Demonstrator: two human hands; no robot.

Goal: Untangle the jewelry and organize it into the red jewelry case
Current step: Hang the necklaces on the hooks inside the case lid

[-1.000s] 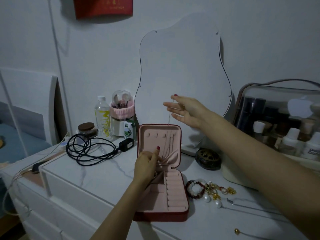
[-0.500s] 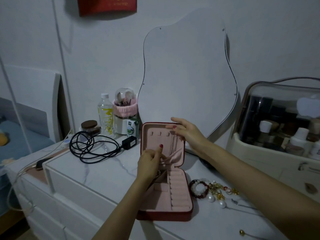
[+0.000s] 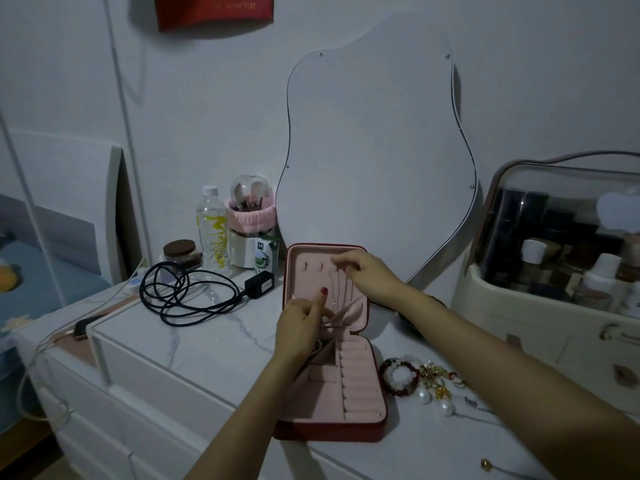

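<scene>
Head view: the red jewelry case [image 3: 330, 426] lies open near centre. The right hand [image 3: 367, 273] pinches a necklace chain [image 3: 337, 289] at the lid's hooks; the left hand [image 3: 301, 323] holds the pocket below. Next: hooking the chain. More jewelry [image 3: 420, 377] waits at right.

Right hand [image 3: 370, 277]: lowered from mid-air before the mirror | now at lid hooks of red jewelry case [image 3: 363, 424] | chain no longer raised.
</scene>
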